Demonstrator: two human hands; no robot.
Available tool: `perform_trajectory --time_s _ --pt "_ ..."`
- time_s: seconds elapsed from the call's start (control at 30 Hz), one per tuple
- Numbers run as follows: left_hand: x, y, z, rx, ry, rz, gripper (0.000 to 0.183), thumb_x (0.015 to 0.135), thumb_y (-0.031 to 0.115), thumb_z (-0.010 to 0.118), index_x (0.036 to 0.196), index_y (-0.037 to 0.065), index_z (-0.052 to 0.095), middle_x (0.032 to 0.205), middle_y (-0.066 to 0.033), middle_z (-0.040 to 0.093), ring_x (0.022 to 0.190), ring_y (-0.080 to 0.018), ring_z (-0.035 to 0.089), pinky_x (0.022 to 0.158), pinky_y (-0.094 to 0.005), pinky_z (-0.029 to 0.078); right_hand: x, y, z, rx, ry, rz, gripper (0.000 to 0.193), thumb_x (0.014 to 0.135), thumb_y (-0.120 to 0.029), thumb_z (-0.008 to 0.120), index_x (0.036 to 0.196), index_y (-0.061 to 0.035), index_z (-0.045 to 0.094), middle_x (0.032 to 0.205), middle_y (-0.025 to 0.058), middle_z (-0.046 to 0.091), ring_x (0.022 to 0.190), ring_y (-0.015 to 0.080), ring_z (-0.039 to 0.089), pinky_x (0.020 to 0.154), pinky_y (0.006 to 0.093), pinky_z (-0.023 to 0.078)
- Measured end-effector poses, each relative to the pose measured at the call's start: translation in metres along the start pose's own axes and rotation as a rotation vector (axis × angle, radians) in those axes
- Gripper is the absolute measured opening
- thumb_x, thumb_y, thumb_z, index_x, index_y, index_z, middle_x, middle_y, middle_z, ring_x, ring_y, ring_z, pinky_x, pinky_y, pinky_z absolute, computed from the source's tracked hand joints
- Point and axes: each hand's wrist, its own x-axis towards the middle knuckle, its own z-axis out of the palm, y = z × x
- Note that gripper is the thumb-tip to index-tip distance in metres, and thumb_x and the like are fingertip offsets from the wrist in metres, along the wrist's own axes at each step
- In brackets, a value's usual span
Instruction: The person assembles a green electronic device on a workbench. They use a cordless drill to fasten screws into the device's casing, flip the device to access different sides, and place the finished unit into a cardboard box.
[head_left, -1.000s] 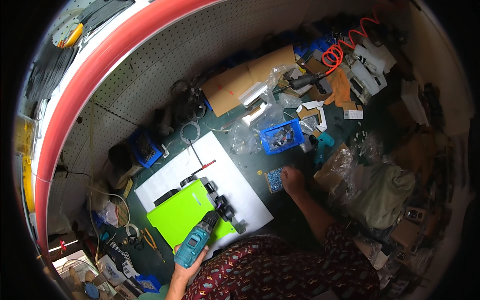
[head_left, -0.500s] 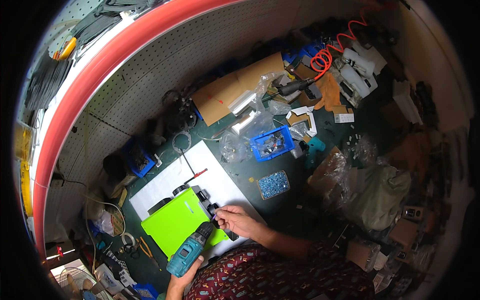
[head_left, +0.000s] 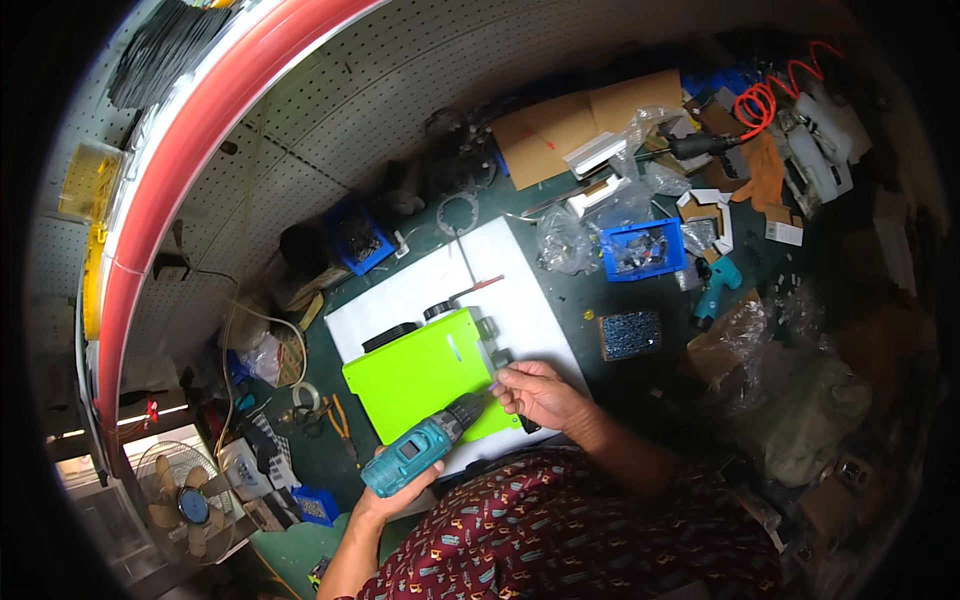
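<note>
Two hands work low in the frame: the left hand [head_left: 395,495] has a closed grip on a teal drill [head_left: 422,456], its nose at the green panel [head_left: 425,372]; the right hand [head_left: 540,393] pinches something small at the panel's right edge, too small to tell. Fastening looks underway, not finished. Farther up lie a white sheet [head_left: 520,290], a red screwdriver [head_left: 478,288] and a blue bin [head_left: 642,250].

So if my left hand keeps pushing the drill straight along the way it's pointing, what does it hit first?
Probably the green panel: the left hand aims the drill up and right, its tip at the panel's near edge, by the right hand fingertips. Depth is unclear.
</note>
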Motion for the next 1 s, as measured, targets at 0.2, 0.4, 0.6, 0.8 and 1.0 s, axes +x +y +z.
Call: perform_trajectory --time_s 0.2,0.4,0.6,0.8,1.0 --pt "-0.003 -0.012 -0.004 -0.053 0.03 -0.091 0.025 0.09 0.017 0.078 0.11 0.005 0.071 0.095 -0.0108 0.072 0.086 -0.0203 0.068 0.079 -0.0364 0.056 0.013 -0.001 0.007 -0.061 -0.02 0.004 0.017 0.106 -0.018 0.063 0.113 -0.0038 0.068 0.101 0.0064 0.073 0.083 0.0134 0.07 0.074 0.0283 0.06" --pt "0.009 -0.009 -0.004 -0.092 0.118 -0.064 0.026 0.089 0.018 0.08 0.109 0.004 0.071 0.094 -0.0091 0.073 0.083 -0.0176 0.068 0.078 -0.0351 0.056 0.04 0.012 0.016 0.224 0.006 0.024 0.014 0.105 -0.017 0.063 0.114 -0.008 0.069 0.105 0.0039 0.073 0.096 0.0149 0.069 0.083 0.0315 0.058" --pt "0.051 -0.004 -0.019 0.142 0.166 0.083 0.018 0.086 0.015 0.082 0.096 0.001 0.074 0.08 -0.0121 0.075 0.071 -0.0204 0.073 0.069 -0.0341 0.057 0.09 0.024 0.019 0.29 0.262 -0.008 0.014 0.102 -0.018 0.069 0.111 -0.0074 0.07 0.105 0.005 0.072 0.096 0.017 0.069 0.089 0.0337 0.058" --pt "0.082 -0.008 -0.03 0.234 0.089 0.063 0.028 0.086 0.017 0.082 0.107 0.002 0.073 0.095 -0.015 0.077 0.087 -0.0264 0.076 0.081 -0.0367 0.059 0.104 0.029 0.011 0.305 0.245 -0.048 0.023 0.103 -0.009 0.062 0.125 -0.002 0.064 0.119 0.0096 0.07 0.112 0.0205 0.067 0.102 0.0364 0.054" --pt "0.094 -0.005 -0.036 0.288 0.018 0.057 0.032 0.087 0.017 0.082 0.113 0.003 0.073 0.102 -0.0142 0.077 0.091 -0.0255 0.075 0.084 -0.0365 0.059 0.111 0.036 0.007 0.388 0.238 -0.078 0.02 0.1 -0.003 0.064 0.12 -0.0015 0.065 0.116 0.0107 0.071 0.108 0.023 0.069 0.099 0.0394 0.056"
